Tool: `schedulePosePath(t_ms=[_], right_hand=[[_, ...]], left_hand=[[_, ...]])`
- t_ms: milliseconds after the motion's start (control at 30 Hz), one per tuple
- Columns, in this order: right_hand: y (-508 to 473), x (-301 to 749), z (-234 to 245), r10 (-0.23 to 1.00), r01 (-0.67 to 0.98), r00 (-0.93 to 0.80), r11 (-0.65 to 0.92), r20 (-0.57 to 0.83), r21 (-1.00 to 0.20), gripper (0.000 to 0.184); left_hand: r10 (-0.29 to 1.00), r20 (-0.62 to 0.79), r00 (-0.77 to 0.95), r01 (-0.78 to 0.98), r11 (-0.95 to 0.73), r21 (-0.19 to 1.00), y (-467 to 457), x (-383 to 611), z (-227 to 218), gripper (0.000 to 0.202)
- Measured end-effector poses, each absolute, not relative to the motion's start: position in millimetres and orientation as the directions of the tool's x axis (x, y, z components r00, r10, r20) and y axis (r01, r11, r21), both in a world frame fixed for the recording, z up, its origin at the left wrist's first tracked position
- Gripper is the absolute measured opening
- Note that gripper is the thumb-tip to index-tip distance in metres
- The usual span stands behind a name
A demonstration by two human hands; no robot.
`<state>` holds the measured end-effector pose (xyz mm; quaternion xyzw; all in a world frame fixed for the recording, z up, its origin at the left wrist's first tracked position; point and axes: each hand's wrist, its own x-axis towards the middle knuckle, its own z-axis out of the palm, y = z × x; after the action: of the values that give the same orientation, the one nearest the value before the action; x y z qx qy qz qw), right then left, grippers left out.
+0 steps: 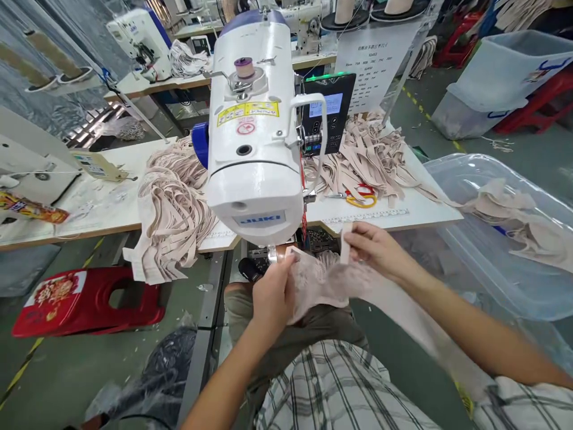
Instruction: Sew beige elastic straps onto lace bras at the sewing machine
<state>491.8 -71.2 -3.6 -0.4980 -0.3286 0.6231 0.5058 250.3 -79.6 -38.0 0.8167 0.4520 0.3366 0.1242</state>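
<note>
Below the head of a white sewing machine, a beige bra is stretched between my hands. My left hand pinches its left edge, close under the needle area. Between the thumb and fingers of my right hand is a short beige strap, its end pointing up. A long pale band of the same fabric trails from the bra under my right forearm toward my sleeve. The machine head hides part of the stitching area.
Beige straps are heaped left of the machine, and more strips lie at right. Red-and-yellow scissors rest near a ruler strip. A clear plastic bin with beige pieces stands right; a red stool stands left.
</note>
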Motion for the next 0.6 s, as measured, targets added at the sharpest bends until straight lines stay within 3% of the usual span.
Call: schedulePosePath(t_ms=[100, 233, 433, 600], right_hand=[[-59.6, 465.2, -27.3, 0.963, -0.346, -0.058, -0.266, -0.263, -0.9, 0.041], [-43.6, 446.2, -39.4, 0.978, -0.274, -0.089, -0.204, -0.186, -0.94, 0.04], [-16.4, 434.7, -40.4, 0.999, 0.104, -0.046, -0.004, -0.009, -0.995, 0.025], [1.2, 424.0, -35.6, 0.982, 0.404, -0.017, 0.178, 0.187, -0.897, 0.012]], left_hand=[[0.877, 0.316, 0.361, 0.779, -0.47, 0.415, -72.5, 239.3, -38.6, 0.041], [0.918, 0.162, 0.361, 0.745, -0.389, 0.543, -67.7, 231.5, -26.2, 0.043], [0.91, -0.067, 0.41, 0.666, -0.248, 0.704, -58.5, 222.5, -18.7, 0.042], [0.92, -0.104, 0.378, 0.474, -0.096, 0.875, -54.9, 222.1, -14.5, 0.033]])
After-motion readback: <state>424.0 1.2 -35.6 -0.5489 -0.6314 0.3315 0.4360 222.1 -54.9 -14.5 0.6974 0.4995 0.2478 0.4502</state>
